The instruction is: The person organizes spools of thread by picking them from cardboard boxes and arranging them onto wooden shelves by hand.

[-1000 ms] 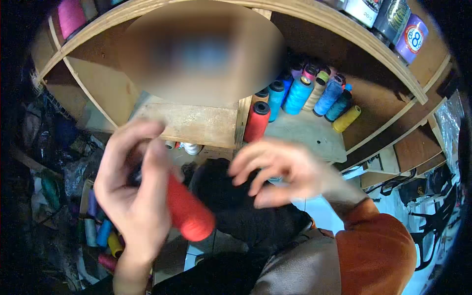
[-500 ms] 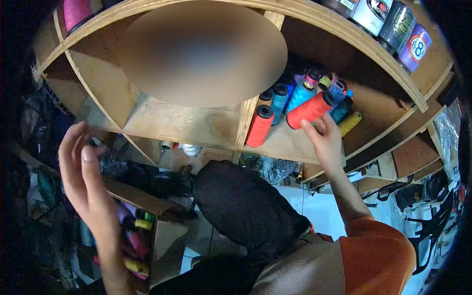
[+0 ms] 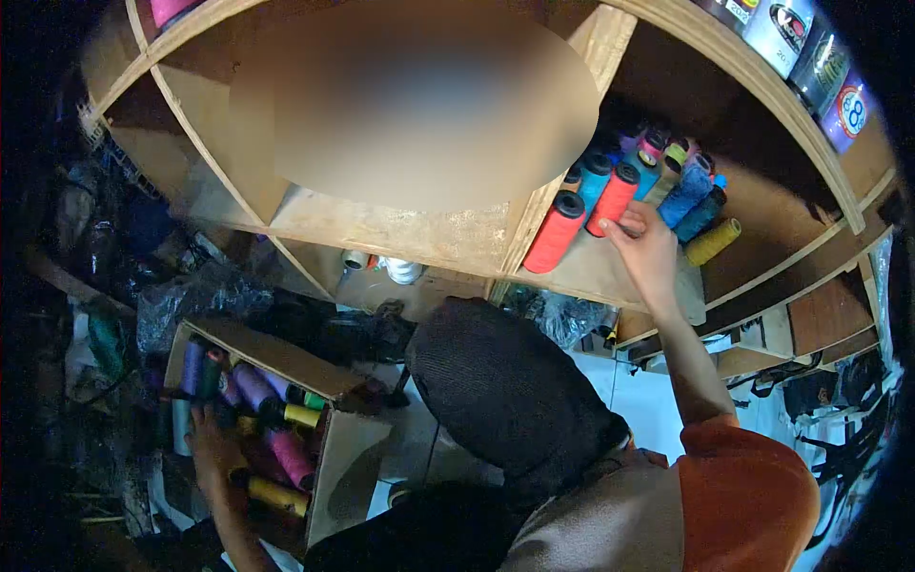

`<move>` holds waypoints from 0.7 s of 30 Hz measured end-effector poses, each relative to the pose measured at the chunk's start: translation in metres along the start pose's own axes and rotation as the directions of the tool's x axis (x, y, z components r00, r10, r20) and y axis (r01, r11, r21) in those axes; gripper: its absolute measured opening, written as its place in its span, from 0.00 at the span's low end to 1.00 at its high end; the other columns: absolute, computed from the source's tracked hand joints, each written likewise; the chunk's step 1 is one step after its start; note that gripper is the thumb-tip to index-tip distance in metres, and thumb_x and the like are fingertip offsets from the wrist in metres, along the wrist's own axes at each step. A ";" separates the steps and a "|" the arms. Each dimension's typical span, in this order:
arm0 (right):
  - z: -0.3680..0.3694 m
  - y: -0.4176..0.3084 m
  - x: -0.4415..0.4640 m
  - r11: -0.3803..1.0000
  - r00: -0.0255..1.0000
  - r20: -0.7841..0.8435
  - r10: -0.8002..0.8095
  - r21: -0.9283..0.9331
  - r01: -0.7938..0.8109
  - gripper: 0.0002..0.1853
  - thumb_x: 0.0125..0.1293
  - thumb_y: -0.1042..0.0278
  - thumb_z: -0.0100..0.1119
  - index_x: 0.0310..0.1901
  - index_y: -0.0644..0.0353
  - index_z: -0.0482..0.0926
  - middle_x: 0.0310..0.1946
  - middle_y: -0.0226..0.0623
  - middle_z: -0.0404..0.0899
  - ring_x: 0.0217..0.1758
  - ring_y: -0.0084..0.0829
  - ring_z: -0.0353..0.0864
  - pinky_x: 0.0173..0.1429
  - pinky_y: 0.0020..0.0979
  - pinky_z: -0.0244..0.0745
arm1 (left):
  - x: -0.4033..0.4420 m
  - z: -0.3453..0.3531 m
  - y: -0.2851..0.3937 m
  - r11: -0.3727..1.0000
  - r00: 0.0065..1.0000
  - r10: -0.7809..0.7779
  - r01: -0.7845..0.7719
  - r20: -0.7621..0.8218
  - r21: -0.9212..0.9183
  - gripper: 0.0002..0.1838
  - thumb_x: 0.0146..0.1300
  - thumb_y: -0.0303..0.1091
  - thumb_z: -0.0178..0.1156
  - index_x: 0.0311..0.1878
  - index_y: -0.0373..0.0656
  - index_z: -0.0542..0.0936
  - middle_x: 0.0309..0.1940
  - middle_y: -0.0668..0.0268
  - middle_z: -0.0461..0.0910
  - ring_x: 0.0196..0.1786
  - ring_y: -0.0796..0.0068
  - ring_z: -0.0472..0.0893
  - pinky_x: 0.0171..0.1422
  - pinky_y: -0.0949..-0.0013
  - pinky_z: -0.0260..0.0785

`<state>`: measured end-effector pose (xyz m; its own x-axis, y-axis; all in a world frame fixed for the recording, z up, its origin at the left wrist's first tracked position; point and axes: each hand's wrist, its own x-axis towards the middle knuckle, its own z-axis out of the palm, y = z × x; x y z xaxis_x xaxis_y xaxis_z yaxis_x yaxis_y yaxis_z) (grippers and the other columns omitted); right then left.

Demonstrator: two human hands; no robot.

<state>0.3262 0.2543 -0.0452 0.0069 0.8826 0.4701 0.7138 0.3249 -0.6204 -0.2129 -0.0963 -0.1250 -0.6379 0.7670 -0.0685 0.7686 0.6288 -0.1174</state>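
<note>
My right hand point(image 3: 646, 250) grips the lower part of a red thread spool point(image 3: 615, 198), which stands slightly tilted in the right shelf compartment. Left of it is a second red thread spool point(image 3: 555, 234), by the wooden divider. Blue thread spools point(image 3: 688, 193) and a yellow one point(image 3: 713, 242) are close by on the same shelf. Low at the left, my left hand point(image 3: 213, 453) reaches into a cardboard box point(image 3: 355, 467) of thread spools, fingers extended over them, the tips dim. Near that hand are a purple spool point(image 3: 255, 389) and a pink spool point(image 3: 289, 456).
The wooden shelf point(image 3: 400, 229) curves across the top, with a blurred patch over its middle compartment. Large labelled spools point(image 3: 780, 36) stand on the upper right level. A black cap point(image 3: 500, 386) fills the centre foreground. A white spool point(image 3: 402, 270) sits below the shelf.
My left hand has dropped from beside the shelf down into the box. The red spool in my right hand has gone from tilted in the air to nearly upright beside the other red one.
</note>
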 end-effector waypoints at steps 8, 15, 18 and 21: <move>-0.024 -0.009 -0.002 0.993 0.998 -0.027 -0.053 -0.111 0.050 0.23 0.56 0.60 0.68 0.49 0.64 0.75 0.41 0.39 0.81 0.45 0.31 0.80 0.54 0.33 0.72 | 0.028 0.027 -0.022 1.000 0.998 -0.016 0.015 -0.053 -0.027 0.35 0.52 0.34 0.64 0.65 0.42 0.64 0.60 0.49 0.67 0.62 0.47 0.68 0.64 0.50 0.62; -0.029 -0.104 -0.038 0.790 0.934 0.120 -0.336 0.575 0.211 0.16 0.62 0.74 0.58 0.51 0.67 0.71 0.39 0.35 0.75 0.40 0.23 0.73 0.45 0.23 0.70 | -0.016 -0.140 0.097 0.280 0.983 0.012 -0.181 -0.185 -0.943 0.24 0.55 0.33 0.68 0.54 0.38 0.75 0.41 0.67 0.78 0.45 0.78 0.77 0.54 0.69 0.69; 0.006 -0.194 -0.073 0.765 0.651 0.529 -0.545 0.631 0.127 0.34 0.52 0.71 0.70 0.60 0.68 0.66 0.51 0.41 0.74 0.50 0.31 0.76 0.50 0.30 0.73 | -0.028 -0.159 0.169 0.184 0.736 0.235 -0.675 -0.635 -0.714 0.28 0.47 0.39 0.75 0.51 0.37 0.77 0.41 0.64 0.77 0.45 0.75 0.76 0.51 0.70 0.68; 0.024 -0.200 -0.094 0.732 0.582 0.662 -0.473 0.663 -0.159 0.41 0.43 0.70 0.77 0.60 0.68 0.66 0.53 0.40 0.73 0.55 0.32 0.74 0.59 0.35 0.70 | -0.047 -0.168 0.216 -0.065 0.699 0.244 -0.679 -0.672 -0.731 0.31 0.46 0.45 0.72 0.51 0.38 0.77 0.41 0.53 0.76 0.49 0.58 0.76 0.54 0.61 0.67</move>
<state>0.1657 0.1143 0.0191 -0.7972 0.5845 0.1512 0.0570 0.3221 -0.9450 -0.0091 0.0248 0.0197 -0.2273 0.7754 0.5891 0.4173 -0.4690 0.7784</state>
